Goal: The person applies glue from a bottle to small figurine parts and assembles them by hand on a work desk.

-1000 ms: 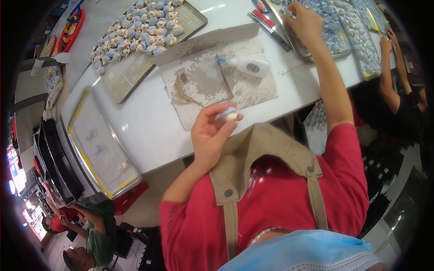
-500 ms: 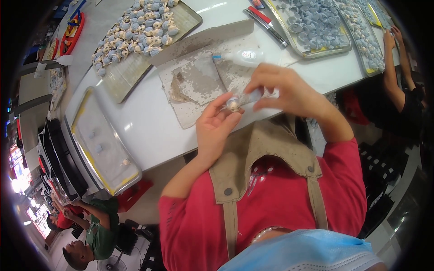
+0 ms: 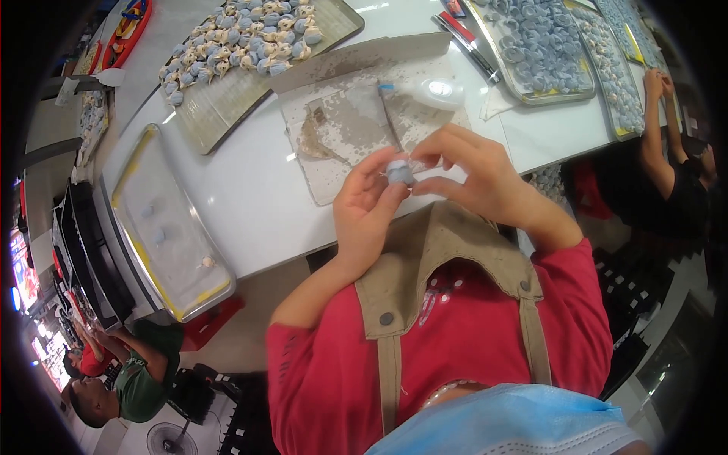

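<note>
A small cream and blue-grey figurine (image 3: 399,173) is gripped between the thumb and fingers of my left hand (image 3: 365,205), in front of my apron. A blue-grey piece covers most of its visible side. My right hand (image 3: 474,171) bends in from the right, with thumb and forefinger tips at the figurine's right side. Those fingertips are closed on its edge, and the exact contact is partly hidden. Just beyond both hands lies a stained grey cardboard sheet (image 3: 303,171) with a raised far flap. A white squeeze bottle (image 3: 436,92) with a blue tip rests on it.
A tray (image 3: 220,125) of cream and blue-grey figurines stands far left. Nearer left, another tray (image 3: 178,250) carries a few small pieces. Far right is a tray (image 3: 557,97) of blue-grey cup-shaped pieces, beside a red and black pen (image 3: 464,38). Co-workers sit on both sides.
My right hand has brought a small blue-grey piece leftward to the figurine, and it now covers the figurine's side. My left hand still holds the figurine. The view has shifted slightly.
</note>
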A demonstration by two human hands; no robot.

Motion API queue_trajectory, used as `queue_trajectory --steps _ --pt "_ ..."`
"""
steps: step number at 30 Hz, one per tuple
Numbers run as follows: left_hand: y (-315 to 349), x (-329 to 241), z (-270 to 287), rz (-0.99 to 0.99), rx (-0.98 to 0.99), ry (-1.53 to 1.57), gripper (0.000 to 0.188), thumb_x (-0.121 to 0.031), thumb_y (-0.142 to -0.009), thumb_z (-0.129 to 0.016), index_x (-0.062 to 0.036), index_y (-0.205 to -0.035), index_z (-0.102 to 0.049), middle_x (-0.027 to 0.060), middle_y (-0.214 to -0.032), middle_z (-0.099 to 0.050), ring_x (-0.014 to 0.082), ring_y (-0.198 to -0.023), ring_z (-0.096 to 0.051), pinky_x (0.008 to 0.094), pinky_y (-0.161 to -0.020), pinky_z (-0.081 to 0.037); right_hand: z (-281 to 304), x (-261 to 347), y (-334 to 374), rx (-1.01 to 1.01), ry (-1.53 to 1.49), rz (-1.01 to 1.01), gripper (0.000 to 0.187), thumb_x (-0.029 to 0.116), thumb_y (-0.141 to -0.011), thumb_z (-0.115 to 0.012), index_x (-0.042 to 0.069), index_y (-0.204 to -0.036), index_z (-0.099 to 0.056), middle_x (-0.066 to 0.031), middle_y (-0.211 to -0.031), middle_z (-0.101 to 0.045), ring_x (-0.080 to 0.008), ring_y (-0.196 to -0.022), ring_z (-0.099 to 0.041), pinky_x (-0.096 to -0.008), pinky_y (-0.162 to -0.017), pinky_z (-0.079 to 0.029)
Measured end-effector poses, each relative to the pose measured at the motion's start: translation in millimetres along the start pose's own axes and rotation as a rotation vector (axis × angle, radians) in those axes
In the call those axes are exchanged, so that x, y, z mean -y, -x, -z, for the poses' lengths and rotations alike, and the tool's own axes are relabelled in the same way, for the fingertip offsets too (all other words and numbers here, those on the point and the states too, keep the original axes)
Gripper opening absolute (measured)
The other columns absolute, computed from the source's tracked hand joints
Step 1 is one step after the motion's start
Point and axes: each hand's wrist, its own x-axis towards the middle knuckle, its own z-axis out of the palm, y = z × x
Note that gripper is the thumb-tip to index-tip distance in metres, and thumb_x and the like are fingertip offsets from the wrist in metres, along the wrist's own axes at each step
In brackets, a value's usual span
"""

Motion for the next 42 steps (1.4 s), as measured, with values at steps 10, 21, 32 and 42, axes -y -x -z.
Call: queue_trajectory --steps 10,21,32,42 --pt "-2 4 0 -0.06 0.052 -0.134 0.036 0.003 -0.084 -0.058 0.0029 -0.118 -0.048 0.0082 -0.114 -0.053 0.0103 -0.095 -0.053 0.023 -0.083 -0.044 -26 -4 18 -0.296 0.101 0.065 0.02 0.001 -0.067 -0.071 0.002 -0.087 -0.065 -0.0092 -0.072 -0.063 -0.0191 -0.059 -0.062 -0.0256 -0.051 -0.049" --pt "-1 2 -6 -0.003 0.111 -0.276 0.027 0.001 -0.085 -0.057 0.0033 -0.111 -0.052 0.0107 -0.105 -0.06 0.0116 -0.091 -0.058 0.0249 -0.078 -0.049 -7 -25 26 -0.161 -0.093 0.018 0.02 0.002 -0.068 -0.072 0.002 -0.087 -0.066 -0.0095 -0.073 -0.063 -0.0182 -0.064 -0.063 -0.0259 -0.056 -0.048" --pt "3 -3 -11 -0.057 0.207 -0.377 0.034 -0.002 -0.082 -0.062 0.0026 -0.115 -0.054 0.0106 -0.111 -0.06 0.0134 -0.098 -0.057 0.0254 -0.086 -0.043 -4 -29 28 0.016 -0.649 -0.151 0.043 0.008 -0.073 -0.071 -0.002 -0.112 -0.055 -0.0093 -0.103 -0.063 -0.016 -0.096 -0.059 -0.0283 -0.087 -0.046" --pt "6 -8 -6 -0.192 0.275 -0.517 0.029 -0.011 -0.084 -0.063 0.004 -0.109 -0.058 0.0116 -0.105 -0.062 0.0158 -0.094 -0.059 0.0255 -0.081 -0.049 -10 -20 31 0.004 -0.6 -0.108 0.034 0.011 -0.078 -0.068 -0.002 -0.108 -0.058 -0.012 -0.106 -0.063 -0.0185 -0.101 -0.059 -0.03 -0.089 -0.045"
